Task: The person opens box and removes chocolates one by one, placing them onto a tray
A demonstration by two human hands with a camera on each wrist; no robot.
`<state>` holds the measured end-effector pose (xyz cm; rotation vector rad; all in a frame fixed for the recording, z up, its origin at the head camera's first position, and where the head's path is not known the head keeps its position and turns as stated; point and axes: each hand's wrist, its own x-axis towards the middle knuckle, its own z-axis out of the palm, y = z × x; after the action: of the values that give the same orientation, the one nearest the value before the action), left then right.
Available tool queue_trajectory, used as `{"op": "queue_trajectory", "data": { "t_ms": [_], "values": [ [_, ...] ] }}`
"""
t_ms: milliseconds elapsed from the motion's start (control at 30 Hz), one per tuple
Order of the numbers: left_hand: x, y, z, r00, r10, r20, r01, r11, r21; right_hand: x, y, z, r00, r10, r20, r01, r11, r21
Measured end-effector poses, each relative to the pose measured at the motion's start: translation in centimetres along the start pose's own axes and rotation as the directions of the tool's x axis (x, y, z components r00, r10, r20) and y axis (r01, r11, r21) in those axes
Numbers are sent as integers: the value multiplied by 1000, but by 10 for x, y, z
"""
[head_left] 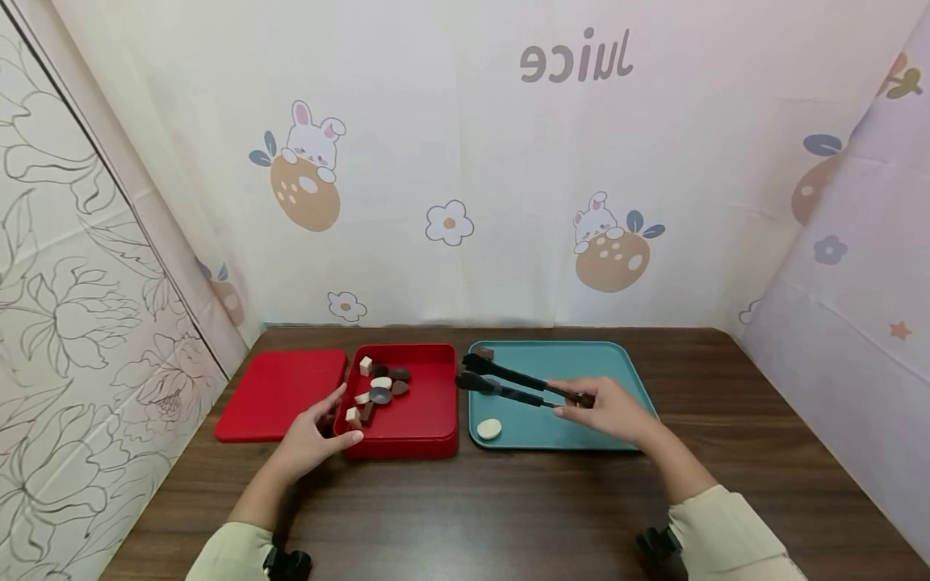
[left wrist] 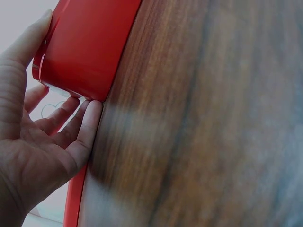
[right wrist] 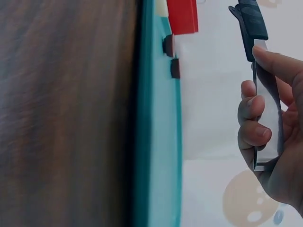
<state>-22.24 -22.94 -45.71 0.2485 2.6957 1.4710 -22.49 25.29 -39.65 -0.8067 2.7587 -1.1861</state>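
My left hand (head_left: 312,436) holds the near left corner of the red box (head_left: 429,403), thumb at the front and fingers along the left wall. Inside the box, several chocolate-like pieces lie toward the left: cream cubes (head_left: 353,417), a white oval (head_left: 381,383), dark ovals (head_left: 380,396) and brown pieces (head_left: 400,388). My right hand (head_left: 599,407) grips metal tongs with black tips (head_left: 508,386) above the left part of the teal tray (head_left: 581,428). The tong arms stand apart, with nothing visible between their tips. A cream oval (head_left: 490,428) lies at the tray's near left corner.
Brown pieces (right wrist: 175,68) sit on the tray; in the head view one brown piece (head_left: 484,353) shows behind the tongs. A flat red lid (head_left: 283,391) lies left of the box. The wooden table (head_left: 465,516) meets a patterned curtain (head_left: 465,282) at the back.
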Motion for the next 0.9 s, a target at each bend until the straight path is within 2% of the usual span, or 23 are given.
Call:
{"op": "queue_trajectory", "data": {
  "t_ms": [200, 433, 667, 900],
  "values": [
    [-1, -1, 0, 1000, 3, -1, -3, 1000, -1, 23, -21, -6, 993, -56, 104, 66, 994, -91],
    [-2, -3, 0, 1000, 4, -1, -4, 1000, 8, 48, -43, -8, 966, -79, 247, 120, 980, -157],
    [0, -2, 1, 1000, 10, 2, -10, 1000, 0, 72, -56, -1, 953, -46, 300, 108, 976, -191],
    [0, -2, 1, 1000, -1, 0, 1, 1000, -1, 88, -63, 6, 938, -65, 339, 132, 976, -176]
  ]
}}
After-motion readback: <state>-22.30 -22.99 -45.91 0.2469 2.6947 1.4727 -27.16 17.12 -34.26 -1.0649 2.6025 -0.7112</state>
